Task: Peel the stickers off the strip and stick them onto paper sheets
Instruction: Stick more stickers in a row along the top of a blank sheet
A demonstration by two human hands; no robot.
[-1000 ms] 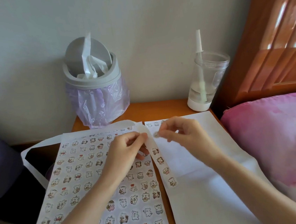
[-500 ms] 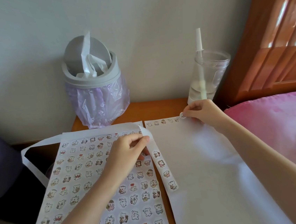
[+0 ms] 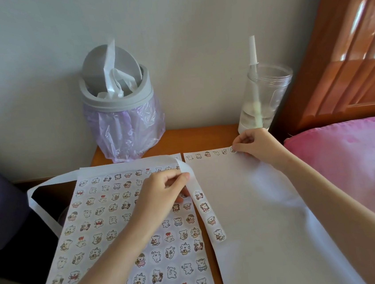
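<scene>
Nearest us, the strip lies along the left edge of the white sheet (four stickers show on it), our left hand pinching its folded upper part. Farther off, our right hand pinches a sticker onto that sheet's top edge; we should rub it flat, level with its row. No writing is legible.

Wooden tabletop: bin beyond left hand; clear cup just beyond right hand; sticker-covered sheet under left, white sheet under right.
</scene>
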